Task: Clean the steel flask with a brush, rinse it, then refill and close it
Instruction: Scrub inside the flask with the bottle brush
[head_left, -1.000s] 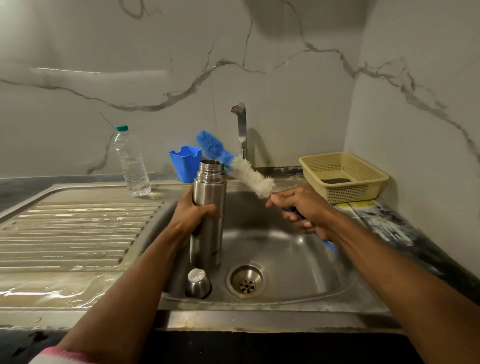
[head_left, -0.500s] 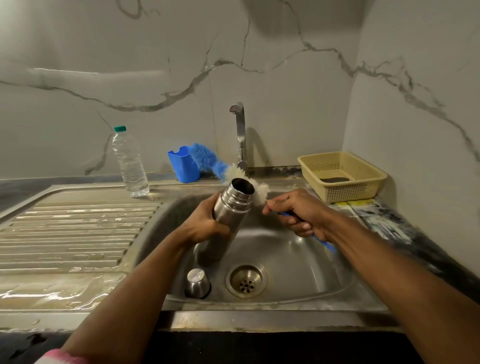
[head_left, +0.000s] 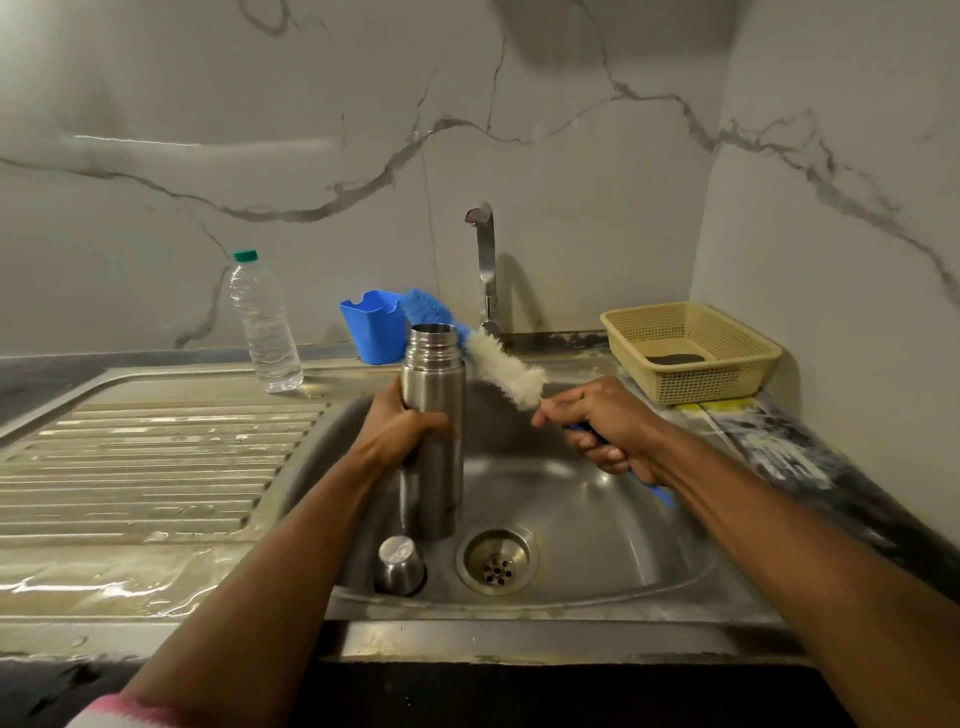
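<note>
The open steel flask (head_left: 434, 415) stands upright over the sink basin (head_left: 597, 530), and my left hand (head_left: 400, 428) grips its middle. My right hand (head_left: 597, 421) grips the blue handle of a bottle brush (head_left: 506, 371). The brush's white and blue bristles slant up to the left behind the flask's mouth, outside it. The flask's steel cap (head_left: 399, 565) sits upside down on the basin floor, left of the drain (head_left: 497, 558). The tap (head_left: 485, 265) rises behind the sink with no water running.
A clear plastic water bottle (head_left: 266, 325) with a green cap stands on the wet drainboard (head_left: 140, 467). A blue holder (head_left: 371, 325) sits by the wall. A beige basket (head_left: 691, 351) holding a dark scrub pad sits at the back right.
The flask was tilted toward the brush half a second ago; it is upright again now. The brush has lifted slightly away from the flask's mouth.
</note>
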